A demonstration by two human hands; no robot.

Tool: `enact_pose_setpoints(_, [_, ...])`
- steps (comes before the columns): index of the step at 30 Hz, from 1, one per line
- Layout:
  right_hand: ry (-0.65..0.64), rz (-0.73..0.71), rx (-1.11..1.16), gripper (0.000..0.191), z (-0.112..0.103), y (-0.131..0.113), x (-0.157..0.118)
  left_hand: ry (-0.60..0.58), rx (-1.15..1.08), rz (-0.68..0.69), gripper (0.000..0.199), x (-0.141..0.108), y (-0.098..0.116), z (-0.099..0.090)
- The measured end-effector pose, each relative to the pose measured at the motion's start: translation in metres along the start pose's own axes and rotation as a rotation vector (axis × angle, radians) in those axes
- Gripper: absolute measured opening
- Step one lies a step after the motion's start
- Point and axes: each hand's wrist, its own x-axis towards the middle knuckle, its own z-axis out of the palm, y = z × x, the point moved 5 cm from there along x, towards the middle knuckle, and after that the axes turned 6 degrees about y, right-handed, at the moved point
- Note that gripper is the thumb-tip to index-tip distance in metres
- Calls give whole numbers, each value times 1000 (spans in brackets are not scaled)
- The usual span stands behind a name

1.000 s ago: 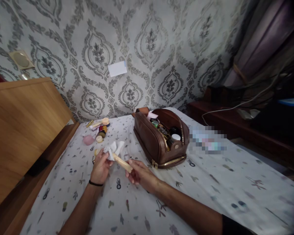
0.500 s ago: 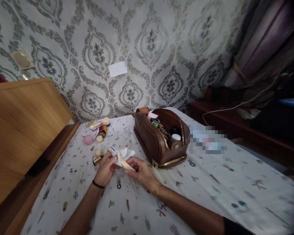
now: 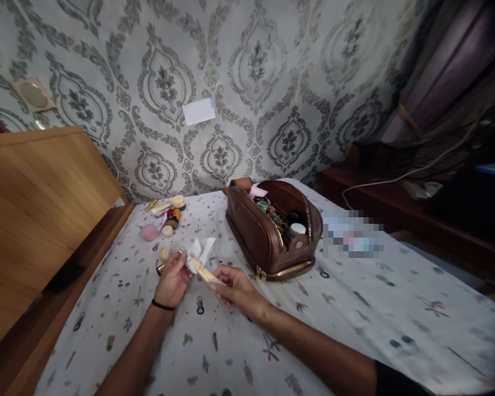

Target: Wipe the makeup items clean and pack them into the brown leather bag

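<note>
My left hand (image 3: 173,283), with a black band at the wrist, pinches a crumpled white tissue (image 3: 206,248). Its fingers are closed on the tissue, which touches one end of a slim beige cosmetic tube (image 3: 205,273). My right hand (image 3: 238,290) grips the other end of that tube between thumb and fingers. Behind my left fingers lies a black-and-gold tube (image 3: 160,269), mostly hidden, beside a small cream-coloured round jar (image 3: 164,253). To the right stands an unzipped brown leather toiletry bag (image 3: 247,234), packed with cosmetics, among them a white-capped jar (image 3: 298,229).
At the back left lie several cosmetics, including a pink puff-like item (image 3: 149,234) and a beige-lidded jar (image 3: 178,201). A wooden panel (image 3: 45,187) borders the patterned sheet (image 3: 223,352) on the left. A pale cable (image 3: 396,183) crosses the dark red furniture at right.
My left hand has shifted slightly left and the tissue has moved off part of the beige tube, showing more of its length. My right hand keeps its grip.
</note>
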Motion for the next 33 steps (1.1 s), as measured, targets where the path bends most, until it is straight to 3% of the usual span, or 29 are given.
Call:
enact_pose_setpoints(4, [-84, 248, 297, 46, 4, 5, -1, -46, -23, 12, 26, 1, 2, 0])
enact_pose_setpoints(7, [-101, 301, 352, 49, 7, 3, -3, -63, -28, 18, 24, 2, 3, 0])
enact_pose_setpoints(12, [-14, 86, 144, 64, 5, -5, -4, -12, -18, 33, 29, 3, 4, -3])
enact_pose_setpoints(15, [71, -87, -25, 48, 0, -10, -5, -17, -3, 35, 28, 3, 4, -2])
enact_pose_setpoints(17, [67, -115, -74, 40, 0, -11, -5, -31, 9, 45, 29, 2, 4, 0])
enact_pose_setpoints(23, [-55, 75, 121, 45, 5, -4, -5, -33, 60, 59, 31, 1, 6, -1])
enact_pose_setpoints(29, [-79, 243, 323, 48, 7, 3, -6, -19, 57, 48, 35, -1, 1, 0])
enact_pose_setpoints(33, [-76, 302, 427, 47, 8, 5, -5, -81, 107, -15, 37, -6, -12, 5])
